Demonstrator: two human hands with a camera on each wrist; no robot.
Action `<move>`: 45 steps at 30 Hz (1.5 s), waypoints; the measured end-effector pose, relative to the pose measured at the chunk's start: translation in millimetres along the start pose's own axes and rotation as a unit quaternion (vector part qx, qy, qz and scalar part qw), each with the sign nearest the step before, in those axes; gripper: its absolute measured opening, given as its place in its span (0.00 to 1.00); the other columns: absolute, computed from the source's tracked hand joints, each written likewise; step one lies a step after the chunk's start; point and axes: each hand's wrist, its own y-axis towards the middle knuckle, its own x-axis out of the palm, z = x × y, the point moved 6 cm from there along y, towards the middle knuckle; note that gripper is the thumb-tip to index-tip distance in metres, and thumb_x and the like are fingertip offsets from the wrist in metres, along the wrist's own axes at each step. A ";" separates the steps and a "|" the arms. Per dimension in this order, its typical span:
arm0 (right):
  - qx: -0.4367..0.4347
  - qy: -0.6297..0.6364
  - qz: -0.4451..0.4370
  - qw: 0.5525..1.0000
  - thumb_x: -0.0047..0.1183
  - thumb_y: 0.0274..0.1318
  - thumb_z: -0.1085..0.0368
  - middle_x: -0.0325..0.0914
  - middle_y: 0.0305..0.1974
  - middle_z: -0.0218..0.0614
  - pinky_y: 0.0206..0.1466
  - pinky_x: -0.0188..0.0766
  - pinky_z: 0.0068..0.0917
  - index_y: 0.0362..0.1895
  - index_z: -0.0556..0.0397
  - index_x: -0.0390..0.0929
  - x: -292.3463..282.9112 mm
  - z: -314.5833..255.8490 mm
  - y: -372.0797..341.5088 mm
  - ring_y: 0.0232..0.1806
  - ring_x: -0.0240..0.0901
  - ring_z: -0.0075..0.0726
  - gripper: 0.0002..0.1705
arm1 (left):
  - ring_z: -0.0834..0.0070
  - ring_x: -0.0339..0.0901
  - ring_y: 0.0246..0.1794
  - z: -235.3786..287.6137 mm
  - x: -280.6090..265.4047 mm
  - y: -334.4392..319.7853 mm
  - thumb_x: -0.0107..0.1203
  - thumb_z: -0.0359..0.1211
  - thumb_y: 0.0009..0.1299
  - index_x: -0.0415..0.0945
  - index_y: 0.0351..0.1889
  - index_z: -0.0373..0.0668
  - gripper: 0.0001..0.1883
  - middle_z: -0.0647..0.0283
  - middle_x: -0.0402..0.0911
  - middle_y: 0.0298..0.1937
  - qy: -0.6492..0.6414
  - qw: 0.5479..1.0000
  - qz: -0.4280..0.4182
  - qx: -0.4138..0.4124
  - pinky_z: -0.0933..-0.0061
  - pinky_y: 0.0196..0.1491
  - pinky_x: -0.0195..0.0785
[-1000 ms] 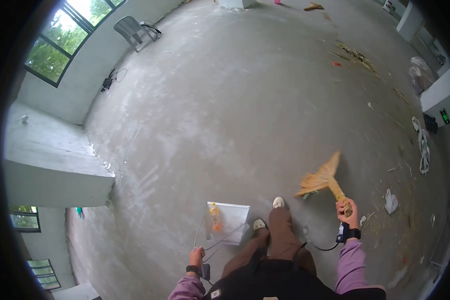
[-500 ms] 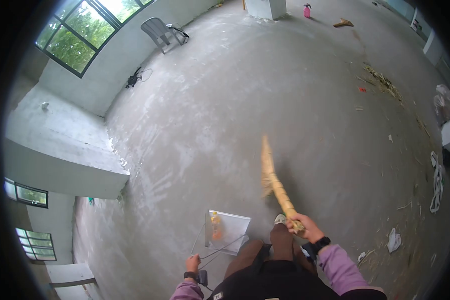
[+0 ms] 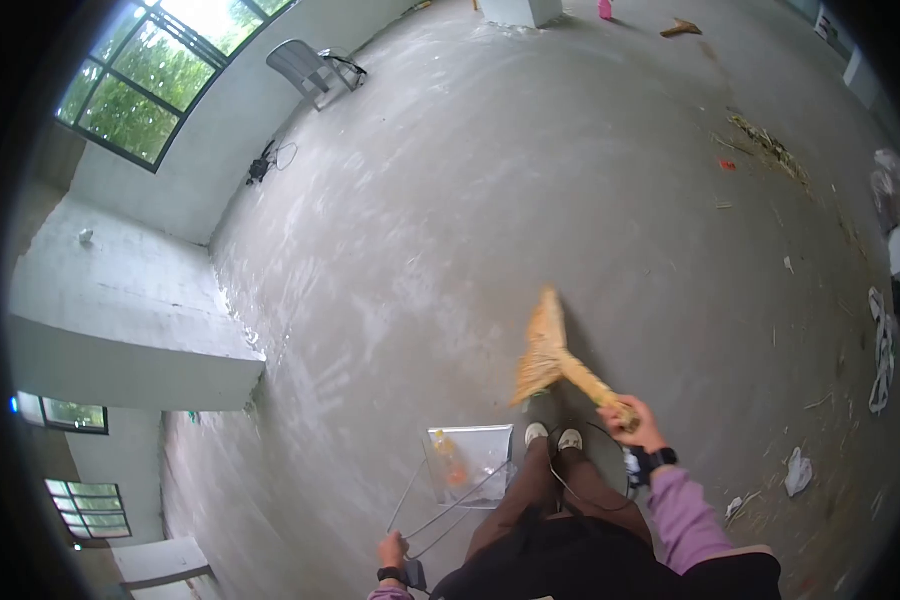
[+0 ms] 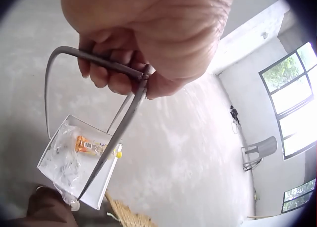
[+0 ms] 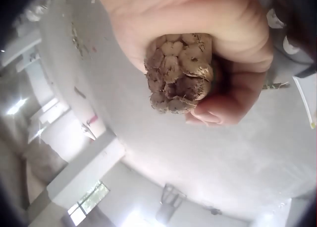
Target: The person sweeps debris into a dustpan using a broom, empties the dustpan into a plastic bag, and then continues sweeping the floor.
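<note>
My left hand grips the grey metal handle of a white dustpan, low beside my left leg. In the left wrist view, its fingers curl round the bar where two rods meet. Inside the dustpan lie a clear plastic bottle with an orange label and yellow cap, and a crumpled clear plastic bag. My right hand holds a straw broom near the end of its handle. The bundled stalk ends fan out ahead of my feet; the cut butt end pokes from my fist.
Bare concrete floor spreads ahead. To the right lie a white plastic scrap, a white bag or strap and straw debris. A grey chair stands by the windowed wall, and a low white wall juts in from the left.
The broom has swung from my right side across to the left, in front of my feet, its fan now turned broadside. My feet now stand side by side. The left hand keeps holding the dustpan.
</note>
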 end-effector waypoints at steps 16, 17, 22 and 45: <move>-0.177 -0.378 0.206 0.885 0.43 0.50 0.64 0.67 0.19 0.35 0.18 0.65 0.30 0.28 0.52 0.64 102.9 -26.1 85.9 0.18 0.66 0.34 0.06 | 0.74 0.68 0.13 3.3 49.9 73.9 0.50 0.31 0.55 0.70 0.16 0.42 0.08 0.64 0.70 0.12 -0.234 0.942 -0.005 -0.241 0.71 0.19 0.60; -0.149 -0.377 0.202 0.892 0.44 0.50 0.65 0.67 0.20 0.35 0.19 0.65 0.30 0.29 0.53 0.64 118.5 -9.7 101.1 0.19 0.66 0.33 0.06 | 0.74 0.67 0.13 13.3 48.8 82.9 0.50 0.32 0.55 0.70 0.15 0.41 0.08 0.64 0.69 0.13 -0.248 0.939 -0.006 -0.238 0.71 0.20 0.61; 0.021 -0.376 0.124 0.918 0.45 0.51 0.67 0.68 0.25 0.33 0.21 0.64 0.26 0.34 0.55 0.63 202.5 53.4 201.8 0.21 0.66 0.27 0.08 | 0.76 0.68 0.15 53.1 34.7 102.8 0.49 0.32 0.55 0.69 0.13 0.38 0.11 0.64 0.70 0.14 -0.196 0.963 0.008 -0.188 0.73 0.20 0.61; 0.077 0.022 0.055 0.995 0.42 0.57 0.62 0.64 0.30 0.40 0.18 0.59 0.16 0.46 0.65 0.58 297.4 6.2 371.4 0.23 0.63 0.26 0.20 | 0.79 0.64 0.17 265.5 16.7 233.0 0.51 0.33 0.60 0.68 0.19 0.42 0.09 0.70 0.65 0.16 -0.249 0.949 -0.084 -0.174 0.76 0.26 0.62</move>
